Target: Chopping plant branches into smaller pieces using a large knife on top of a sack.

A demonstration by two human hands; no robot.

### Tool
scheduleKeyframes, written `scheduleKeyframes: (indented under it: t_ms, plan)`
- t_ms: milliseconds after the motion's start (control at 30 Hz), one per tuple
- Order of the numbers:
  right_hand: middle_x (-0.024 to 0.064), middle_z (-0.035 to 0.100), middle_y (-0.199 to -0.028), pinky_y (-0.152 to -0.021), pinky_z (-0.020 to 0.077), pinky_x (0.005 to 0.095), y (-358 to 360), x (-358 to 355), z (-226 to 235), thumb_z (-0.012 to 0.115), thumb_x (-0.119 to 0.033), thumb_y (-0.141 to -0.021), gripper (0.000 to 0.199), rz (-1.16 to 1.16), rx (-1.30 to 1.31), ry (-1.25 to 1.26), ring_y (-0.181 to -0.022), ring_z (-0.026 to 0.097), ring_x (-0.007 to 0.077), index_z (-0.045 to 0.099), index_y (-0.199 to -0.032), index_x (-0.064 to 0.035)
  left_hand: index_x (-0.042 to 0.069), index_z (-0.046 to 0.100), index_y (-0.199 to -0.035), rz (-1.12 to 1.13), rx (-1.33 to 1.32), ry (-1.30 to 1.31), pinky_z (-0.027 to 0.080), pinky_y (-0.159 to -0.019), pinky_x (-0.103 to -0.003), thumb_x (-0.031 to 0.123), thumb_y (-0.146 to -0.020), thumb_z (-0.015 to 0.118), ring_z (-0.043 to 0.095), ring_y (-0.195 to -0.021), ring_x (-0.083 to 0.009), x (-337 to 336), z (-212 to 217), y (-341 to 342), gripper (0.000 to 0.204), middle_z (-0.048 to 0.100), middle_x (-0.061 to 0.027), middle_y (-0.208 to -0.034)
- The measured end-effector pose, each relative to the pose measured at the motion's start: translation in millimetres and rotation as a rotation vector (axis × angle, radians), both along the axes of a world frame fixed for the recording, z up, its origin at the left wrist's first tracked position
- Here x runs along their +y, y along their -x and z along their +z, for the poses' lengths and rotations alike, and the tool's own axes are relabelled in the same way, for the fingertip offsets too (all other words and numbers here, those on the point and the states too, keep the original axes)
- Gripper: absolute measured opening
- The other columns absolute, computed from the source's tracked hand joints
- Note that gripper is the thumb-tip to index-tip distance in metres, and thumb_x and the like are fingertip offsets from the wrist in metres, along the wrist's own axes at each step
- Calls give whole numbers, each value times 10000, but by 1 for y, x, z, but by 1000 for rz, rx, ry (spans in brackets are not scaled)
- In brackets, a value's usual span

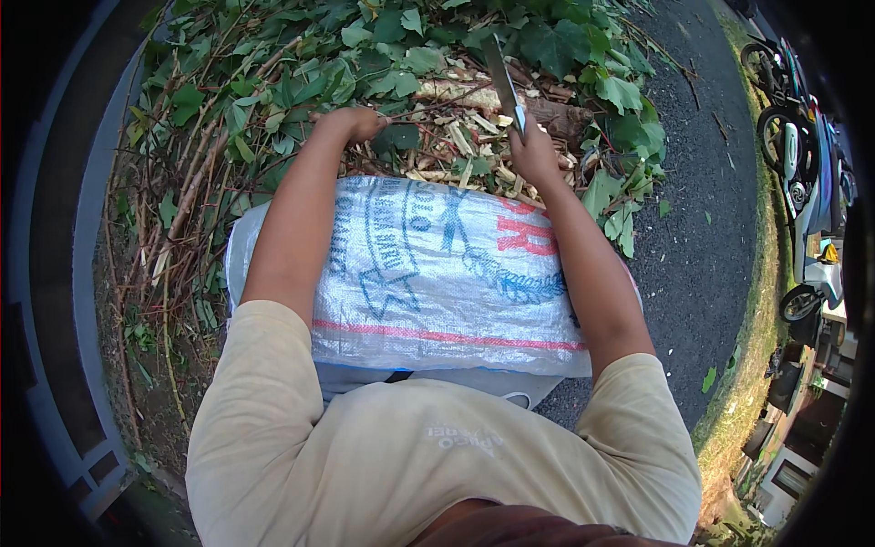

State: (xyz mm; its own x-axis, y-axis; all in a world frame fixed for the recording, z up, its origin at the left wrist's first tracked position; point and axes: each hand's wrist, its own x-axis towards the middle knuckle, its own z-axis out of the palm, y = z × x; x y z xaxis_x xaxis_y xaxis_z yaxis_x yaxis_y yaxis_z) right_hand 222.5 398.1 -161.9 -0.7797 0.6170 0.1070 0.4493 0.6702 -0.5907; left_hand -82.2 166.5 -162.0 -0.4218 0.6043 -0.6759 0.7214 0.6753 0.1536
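Note:
My right hand [534, 151] grips the handle of a large knife [500, 75], its long blade pointing up and away from me. My left hand [359, 125] is closed around a thin brown branch [428, 116] that reaches right toward the blade. Beneath the branch and knife lies a log [556, 118], its bark partly cut away to pale wood. Pale wood chips [465, 143] are scattered around it. A white woven sack [437, 273] with blue and red print covers my lap, under both forearms.
Leafy green cuttings [556, 46] are heaped beyond and around the log. Long bare stems [191, 182] pile up on my left. Dark asphalt [697, 210] runs along the right, edged by grass, with parked motorbikes [802, 196] farther off.

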Motion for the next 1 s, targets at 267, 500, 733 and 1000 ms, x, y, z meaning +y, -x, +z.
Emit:
scheduleKeyframes:
  t_ms: [267, 500, 733, 1000]
  plan:
    - [147, 658, -746, -679, 494, 410, -6, -5, 37, 585, -375, -1037, 405, -87, 127, 262, -701, 648, 266, 686, -1025, 17, 122, 619, -1404, 123, -19, 170, 124, -1041, -906, 657, -1066, 298, 555, -1346, -382, 9, 37, -28, 710, 677, -137, -1335]
    - [11, 481, -662, -514, 385, 296, 2, -18, 66, 398, -431, -1132, 436, -49, 526, 268, -566, 476, 112, 590, -1096, -41, 164, 627, -1418, 154, 32, 156, 90, -1016, -926, 605, -1089, 299, 623, -1224, -334, 13, 41, -36, 640, 692, -116, -1308]
    - [330, 683, -996, -862, 481, 538, 15, 11, -7, 380, -489, -1096, 588, 43, -196, 94, -986, 646, 519, 636, -1175, 35, 78, 646, -1374, 76, -48, 61, 238, -1026, -881, 667, -1061, 292, 560, -1337, -415, -1, -5, -9, 755, 651, -175, -1383]
    - [272, 674, -814, -706, 463, 554, 0, -28, 91, 439, -404, -1103, 429, -83, 266, 152, -795, 660, 495, 623, -1147, -20, 130, 556, -1478, 9, -48, 64, 210, -1086, -839, 623, -1073, 312, 490, -1408, -419, 11, 8, -12, 682, 542, -154, -1506]
